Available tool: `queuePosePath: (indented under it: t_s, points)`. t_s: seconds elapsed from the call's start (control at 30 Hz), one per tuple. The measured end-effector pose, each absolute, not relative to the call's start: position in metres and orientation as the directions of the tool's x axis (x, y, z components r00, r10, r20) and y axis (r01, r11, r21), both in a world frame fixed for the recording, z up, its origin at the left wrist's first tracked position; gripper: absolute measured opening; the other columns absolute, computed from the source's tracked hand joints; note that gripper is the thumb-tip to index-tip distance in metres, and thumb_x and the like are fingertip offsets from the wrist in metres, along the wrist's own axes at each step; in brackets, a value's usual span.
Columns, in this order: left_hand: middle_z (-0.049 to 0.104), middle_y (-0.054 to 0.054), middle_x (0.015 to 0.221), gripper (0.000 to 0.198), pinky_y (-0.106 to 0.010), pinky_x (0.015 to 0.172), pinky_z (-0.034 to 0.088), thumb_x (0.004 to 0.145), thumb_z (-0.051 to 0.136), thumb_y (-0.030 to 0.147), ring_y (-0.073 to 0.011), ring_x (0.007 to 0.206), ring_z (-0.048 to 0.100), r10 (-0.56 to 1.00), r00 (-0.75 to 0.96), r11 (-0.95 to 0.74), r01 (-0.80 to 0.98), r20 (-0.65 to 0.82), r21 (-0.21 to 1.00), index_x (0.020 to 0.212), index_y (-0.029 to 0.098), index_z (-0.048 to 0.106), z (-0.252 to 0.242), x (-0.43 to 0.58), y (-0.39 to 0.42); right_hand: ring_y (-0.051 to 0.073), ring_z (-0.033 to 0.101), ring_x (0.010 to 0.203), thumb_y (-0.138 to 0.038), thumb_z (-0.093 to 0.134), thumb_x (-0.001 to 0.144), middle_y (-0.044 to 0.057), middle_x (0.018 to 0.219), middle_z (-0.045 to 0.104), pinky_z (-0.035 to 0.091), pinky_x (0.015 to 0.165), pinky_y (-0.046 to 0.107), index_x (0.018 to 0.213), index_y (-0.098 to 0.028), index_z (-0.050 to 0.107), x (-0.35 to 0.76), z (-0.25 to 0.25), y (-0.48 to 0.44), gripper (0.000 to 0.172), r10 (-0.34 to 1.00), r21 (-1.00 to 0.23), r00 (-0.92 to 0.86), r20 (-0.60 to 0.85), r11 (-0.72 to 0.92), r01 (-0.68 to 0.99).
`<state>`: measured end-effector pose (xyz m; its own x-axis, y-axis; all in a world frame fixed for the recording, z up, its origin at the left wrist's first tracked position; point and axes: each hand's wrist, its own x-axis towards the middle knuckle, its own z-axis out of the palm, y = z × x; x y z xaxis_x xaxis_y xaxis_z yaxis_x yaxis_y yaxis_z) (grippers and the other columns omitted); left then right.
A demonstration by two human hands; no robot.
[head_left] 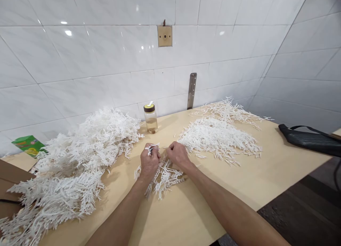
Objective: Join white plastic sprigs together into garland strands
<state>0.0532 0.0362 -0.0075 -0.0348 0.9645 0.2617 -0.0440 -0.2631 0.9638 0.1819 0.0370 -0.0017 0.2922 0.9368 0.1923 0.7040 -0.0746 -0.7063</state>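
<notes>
Over the middle of the table, my left hand (150, 162) is closed around a white branched plastic sprig (152, 146), whose tips stick out above the fingers. A small dark item shows in that grip, too little of it to name. Close beside it on the right, my right hand (177, 153) has its fingers pinched together; what they hold, if anything, is hidden. Beneath both hands lies a small loose bunch of white sprigs (167, 176). A heap of short white pieces (218, 137) begins just right of my right hand.
A large pile of white sprigs (87, 157) covers the table's left side. Thin white stems (226, 111) lie at the back right. A lidded jar (151, 121) holds liquid. Also around are a green packet (29, 145), a metal strip (191, 91) and a black bag (306, 137).
</notes>
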Motion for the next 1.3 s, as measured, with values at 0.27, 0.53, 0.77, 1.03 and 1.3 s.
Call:
queuePosePath:
  t_s: [0.27, 0.53, 0.77, 1.03, 1.3]
  points:
    - [0.054, 0.004, 0.049, 0.035, -0.021, 0.036, 0.038, 0.072, 0.071, 0.046, -0.0086, 0.034, 0.047, 0.999, 0.052, -0.008, -0.169, 0.017, 0.986, 0.072, 0.015, 0.056, -0.008, 0.049, 0.045, 0.02, 0.061, 0.073, -0.017, 0.054, 0.079, 0.006, 0.077, 0.07, 0.034, 0.063, 0.027, 0.076, -0.019, 0.066, 0.229, -0.01, 0.049, 0.012, 0.909, -0.533, 0.303, 0.287, -0.111, 0.839]
    - [0.07, -0.011, 0.083, 0.036, -0.024, 0.042, 0.047, 0.083, 0.063, 0.047, -0.0103, 0.047, 0.057, 0.992, 0.107, 0.097, -0.272, -0.07, 0.957, 0.083, 0.011, 0.061, 0.009, 0.041, 0.045, 0.024, 0.064, 0.077, -0.016, 0.05, 0.082, 0.01, 0.083, 0.072, 0.038, 0.066, 0.03, 0.09, -0.018, 0.069, 0.262, -0.004, 0.047, 0.021, 0.843, -0.46, 0.393, 0.367, -0.202, 0.864]
    - [0.07, -0.017, 0.093, 0.039, -0.028, 0.053, 0.054, 0.09, 0.053, 0.048, -0.0159, 0.06, 0.066, 0.955, 0.25, 0.248, -0.368, -0.161, 0.896, 0.089, 0.01, 0.06, 0.026, 0.033, 0.048, 0.023, 0.067, 0.078, -0.02, 0.05, 0.083, 0.009, 0.086, 0.073, 0.044, 0.075, 0.032, 0.093, -0.017, 0.069, 0.256, -0.007, 0.052, 0.021, 0.826, -0.532, 0.347, 0.445, -0.068, 0.844]
    - [0.068, -0.018, 0.102, 0.026, -0.029, 0.056, 0.056, 0.094, 0.05, 0.035, -0.0175, 0.068, 0.068, 0.94, 0.319, 0.253, -0.416, -0.12, 0.874, 0.101, 0.011, 0.056, 0.025, 0.03, 0.05, 0.017, 0.066, 0.074, -0.031, 0.052, 0.086, 0.003, 0.083, 0.074, 0.046, 0.072, 0.028, 0.085, -0.02, 0.069, 0.219, -0.008, 0.042, 0.02, 0.931, -0.698, 0.054, 0.361, 0.231, 0.677]
    - [0.068, -0.016, 0.112, 0.021, -0.034, 0.075, 0.057, 0.091, 0.051, 0.023, -0.019, 0.08, 0.069, 0.938, 0.345, 0.22, -0.526, -0.031, 0.822, 0.107, 0.012, 0.06, 0.033, 0.028, 0.048, 0.011, 0.056, 0.059, -0.051, 0.054, 0.088, 0.007, 0.09, 0.072, 0.04, 0.053, 0.023, 0.101, -0.015, 0.066, 0.204, 0.005, 0.025, 0.04, 0.962, -0.933, -0.273, 0.033, 0.127, 0.337]
